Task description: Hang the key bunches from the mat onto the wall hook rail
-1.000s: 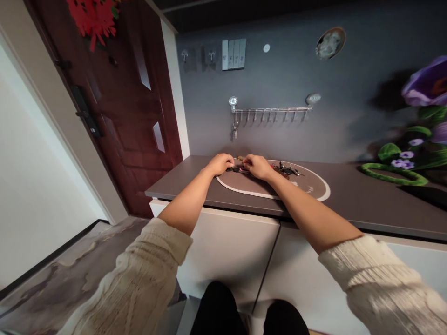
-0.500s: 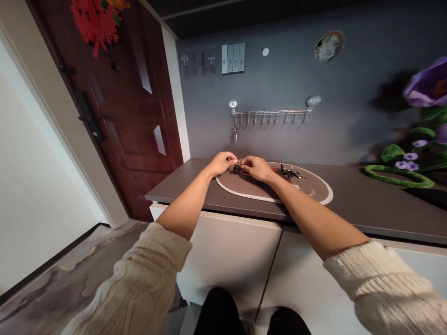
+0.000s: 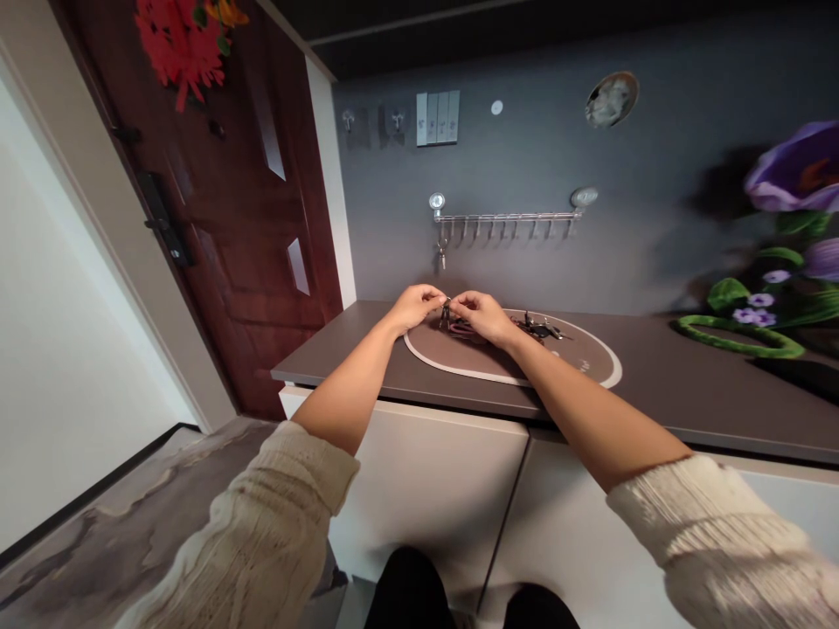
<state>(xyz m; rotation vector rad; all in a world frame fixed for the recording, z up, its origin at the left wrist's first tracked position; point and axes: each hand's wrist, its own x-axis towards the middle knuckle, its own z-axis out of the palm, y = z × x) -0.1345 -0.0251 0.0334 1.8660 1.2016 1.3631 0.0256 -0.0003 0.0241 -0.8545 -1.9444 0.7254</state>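
Over the left part of an oval brown mat, my left hand and my right hand meet fingertip to fingertip. Both pinch a small bunch of keys by its ring, and the keys dangle just above the mat. Fine detail of the ring is too small to make out. Several more keys lie in a dark pile on the mat, to the right of my right hand and partly behind it. Something pinkish shows below the right fingers.
A clear hook rail is on the wall, with one key hanging at its left end. Purple artificial flowers stand at the right of the dark countertop. A dark red door is at the left.
The keys now hang down from the fingertips, more clearly visible than before. Both hands stay in nearly the same place, and the view has tilted slightly.
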